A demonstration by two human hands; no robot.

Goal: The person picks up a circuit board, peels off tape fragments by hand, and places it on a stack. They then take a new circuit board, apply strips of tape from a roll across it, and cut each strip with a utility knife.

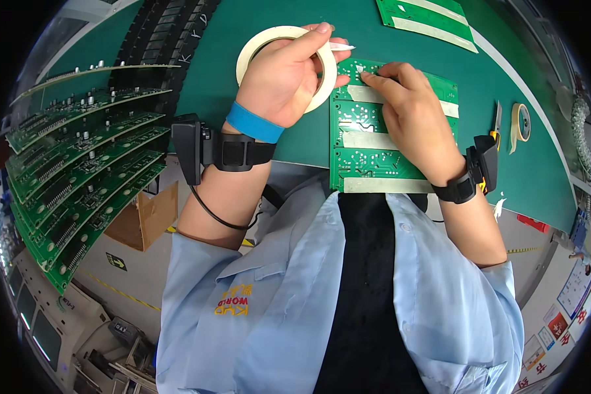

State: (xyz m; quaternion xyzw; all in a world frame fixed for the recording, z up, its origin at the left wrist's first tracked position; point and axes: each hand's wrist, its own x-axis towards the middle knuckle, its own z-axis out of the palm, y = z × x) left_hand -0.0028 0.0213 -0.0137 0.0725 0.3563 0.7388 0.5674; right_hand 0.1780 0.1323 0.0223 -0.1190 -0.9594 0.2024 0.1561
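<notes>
A roll of cream masking tape (248,54) rings my left hand (279,82), whose curled fingers hold it above the mat. A white pointed piece (342,47) sticks out by those fingertips; its kind is unclear. My right hand (410,108) rests on a green circuit board panel (368,161) in front of me, fingers bent, fingertips at its far left part near a small white spot. What lies under those fingertips is hidden. Cream tape strips (368,140) cross the panel from side to side, and one runs along its near edge.
Left of me, several populated circuit boards (88,138) stand stacked in a black rack (157,49). A taped green board (430,20) lies at the far right. A yellow-handled cutter (496,128) and a smaller tape roll (520,123) lie at right. Below left stands a cardboard box (148,220).
</notes>
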